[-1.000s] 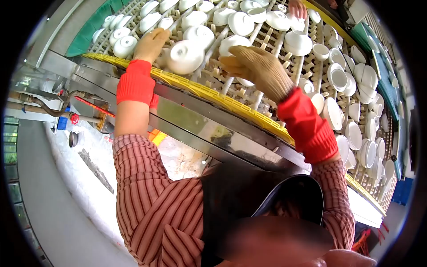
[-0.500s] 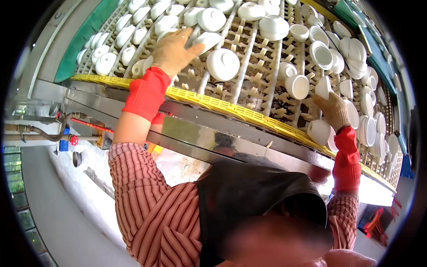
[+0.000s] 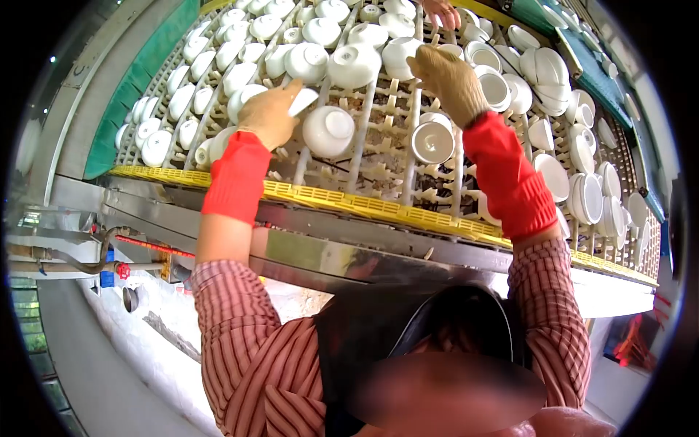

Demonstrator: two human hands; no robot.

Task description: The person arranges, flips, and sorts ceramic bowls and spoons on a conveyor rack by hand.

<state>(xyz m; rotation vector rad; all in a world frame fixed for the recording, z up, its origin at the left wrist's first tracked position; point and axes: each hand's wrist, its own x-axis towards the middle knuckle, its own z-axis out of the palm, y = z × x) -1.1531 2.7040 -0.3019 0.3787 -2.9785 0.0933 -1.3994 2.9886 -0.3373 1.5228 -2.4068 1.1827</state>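
- At centre frame, the right hand (image 3: 448,80) has swung back from the right edge; its fingers now curl, seemingly empty, over a bowl (image 3: 432,140) on the rack (image 3: 378,207);
- the left hand (image 3: 268,115) stays put, fingers pinching a white bowl's rim (image 3: 302,100).

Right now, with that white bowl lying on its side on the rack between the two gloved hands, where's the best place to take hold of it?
Probably by its rim, coming from above. The bowl lies tipped on the pegged rack, foot ring facing the camera, so the foot looks too shallow to pinch. Fingers could hook over the top edge, which stands free of the other bowls.
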